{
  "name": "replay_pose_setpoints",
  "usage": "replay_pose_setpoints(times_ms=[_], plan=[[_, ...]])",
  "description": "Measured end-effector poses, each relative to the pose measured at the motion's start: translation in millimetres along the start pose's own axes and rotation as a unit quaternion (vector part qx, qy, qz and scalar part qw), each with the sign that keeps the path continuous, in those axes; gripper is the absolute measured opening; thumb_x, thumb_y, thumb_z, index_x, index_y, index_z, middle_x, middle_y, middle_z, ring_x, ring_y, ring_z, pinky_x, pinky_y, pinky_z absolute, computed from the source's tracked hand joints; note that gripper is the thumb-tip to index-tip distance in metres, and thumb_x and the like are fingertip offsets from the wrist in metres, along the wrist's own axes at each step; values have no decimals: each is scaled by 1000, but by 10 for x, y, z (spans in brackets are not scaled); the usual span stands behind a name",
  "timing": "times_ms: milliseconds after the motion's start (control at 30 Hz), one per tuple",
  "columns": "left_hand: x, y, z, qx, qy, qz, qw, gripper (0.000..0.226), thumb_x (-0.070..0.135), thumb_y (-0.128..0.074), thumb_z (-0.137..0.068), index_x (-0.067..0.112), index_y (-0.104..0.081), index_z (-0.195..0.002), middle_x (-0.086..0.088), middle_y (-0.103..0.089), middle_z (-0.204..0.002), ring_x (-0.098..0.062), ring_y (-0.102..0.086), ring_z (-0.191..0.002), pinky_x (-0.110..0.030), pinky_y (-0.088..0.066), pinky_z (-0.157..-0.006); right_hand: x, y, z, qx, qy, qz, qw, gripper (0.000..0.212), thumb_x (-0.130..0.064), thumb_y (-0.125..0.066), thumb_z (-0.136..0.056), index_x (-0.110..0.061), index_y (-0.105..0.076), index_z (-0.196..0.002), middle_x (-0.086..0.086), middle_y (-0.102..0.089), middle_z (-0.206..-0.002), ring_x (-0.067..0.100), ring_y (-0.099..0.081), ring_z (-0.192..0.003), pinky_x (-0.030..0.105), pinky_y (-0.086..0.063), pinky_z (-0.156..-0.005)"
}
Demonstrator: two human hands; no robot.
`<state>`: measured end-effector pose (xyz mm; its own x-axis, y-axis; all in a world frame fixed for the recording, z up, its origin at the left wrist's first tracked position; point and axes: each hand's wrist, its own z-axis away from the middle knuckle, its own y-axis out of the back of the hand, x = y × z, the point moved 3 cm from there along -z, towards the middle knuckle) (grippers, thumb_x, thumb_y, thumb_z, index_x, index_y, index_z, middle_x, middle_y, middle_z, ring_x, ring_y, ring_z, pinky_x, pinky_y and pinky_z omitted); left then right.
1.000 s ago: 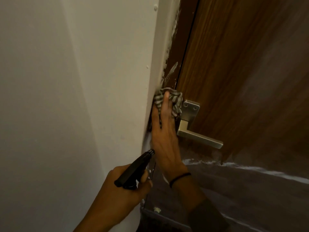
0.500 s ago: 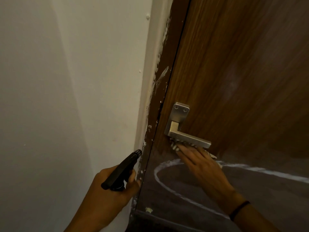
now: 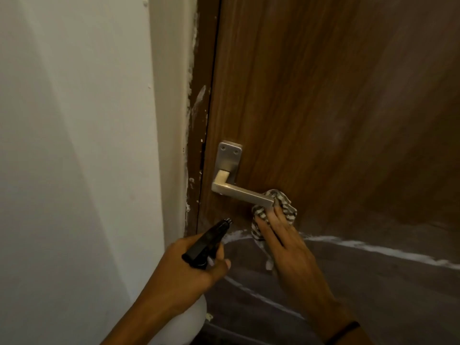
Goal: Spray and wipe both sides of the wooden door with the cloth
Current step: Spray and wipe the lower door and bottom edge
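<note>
Both my hands are busy: my left hand [image 3: 179,267] grips the spray bottle [image 3: 207,241] beside the white wall [image 3: 74,145], while my right hand [image 3: 286,245] presses the striped cloth [image 3: 281,204] on the door [image 3: 323,95], fingers together. Handle [image 3: 242,194] blocks it; the cloth has slid to the lever's tip.

Dim, warm indoor light. White wall [image 3: 74,145] was the brightest area, crossed by soft diagonal shadows. Wooden door [image 3: 323,108] darkened toward the right edge. Slight softness overall; wide-angle bending showed along the frame edges. No glare.
</note>
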<state>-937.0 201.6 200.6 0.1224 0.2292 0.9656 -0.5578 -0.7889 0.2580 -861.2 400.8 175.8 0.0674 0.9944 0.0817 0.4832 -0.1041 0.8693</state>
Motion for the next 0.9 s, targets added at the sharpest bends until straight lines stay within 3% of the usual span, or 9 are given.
replay_pose_setpoints(times_ms=[167, 267, 367, 433, 533, 633, 733, 800, 900], plan=[[-17, -443, -47, -19, -19, 11, 1000, 15, 18, -82, -83, 14, -68, -79, 8, -61, -54, -4, -58, -46, -13, -43, -52, 181, 4, 204, 51, -39, -45, 997, 129, 25, -74, -48, -12, -20, -158, 11, -13, -169, 30, -14, -154, 42, -17, -118], [-68, -678, -227, -1, -40, 59, 997, 19, 21, -86, -79, 15, -68, -74, 6, -60, -54, -4, -54, -45, -26, -46, -57, 337, -26, 278, 148, -55, -91, 983, 108, 21, -72, -70, -14, -21, -158, 6, -6, -170, 28, -10, -156, 40, -15, -125], [-177, -861, -472, 17, -88, 48, 995, 39, 18, -82, -83, 22, -58, -53, 6, -54, -47, -11, -55, -46, -36, -50, -58, 473, 5, 317, 280, -52, -71, 956, 68, 4, -47, -92, -11, -28, -156, 5, -7, -170, 27, -14, -156, 37, -20, -124], [-308, -931, -592, 26, -93, 38, 995, 52, 15, -78, -86, 21, -49, -43, 2, -48, -46, -19, -52, -47, -44, -52, -59, 530, -12, 396, 347, -84, -65, 932, 63, 2, -44, -96, -13, -31, -156, 9, -15, -168, 23, -17, -155, 25, -21, -122], [-470, -971, -752, -18, -94, 97, 991, 54, 5, -74, -87, 19, -43, -45, 0, -40, -44, -15, -41, -36, -29, -43, -46, 606, -89, 439, 397, -111, -113, 904, 64, -10, -47, -100, -26, -27, -159, 9, -18, -168, 13, -18, -151, 6, -15, -116], [-641, -921, -798, -48, -149, 156, 975, 44, -2, -70, -87, 11, -41, -56, -4, -34, -43, -14, -31, -26, -22, -35, -38, 611, -310, 239, 393, -58, -79, 914, 60, -20, -42, -103, -34, -22, -158, 2, -15, -169, 13, -12, -155, 23, -13, -124], [-805, -867, -798, -24, -213, 146, 966, 31, -1, -71, -86, 5, -47, -66, -7, -38, -43, -14, -29, -25, -23, -37, -39, 388, -622, -180, 358, 5, 123, 926, 54, -38, -37, -105, -32, -30, -158, -2, -12, -170, 21, -5, -157, 51, -9, -125], [-893, -895, -733, -12, -243, 129, 961, 28, 0, -72, -85, 4, -49, -69, -12, -42, -49, -15, -31, -26, -24, -39, -40, 245, -790, -393, 328, 49, 233, 914, 56, -46, -35, -104, -32, -30, -159, -1, -11, -170, 25, -8, -157, 54, -10, -124], [-931, -1006, -601, 6, -263, 106, 959, 23, 4, -72, -85, 3, -55, -69, -17, -47, -61, -14, -33, -29, -25, -39, -39, 374, -707, -380, 321, 83, 278, 901, 57, -46, -30, -104, -29, -32, -158, 1, -13, -169, 24, -15, -156, 53, -13, -123]])
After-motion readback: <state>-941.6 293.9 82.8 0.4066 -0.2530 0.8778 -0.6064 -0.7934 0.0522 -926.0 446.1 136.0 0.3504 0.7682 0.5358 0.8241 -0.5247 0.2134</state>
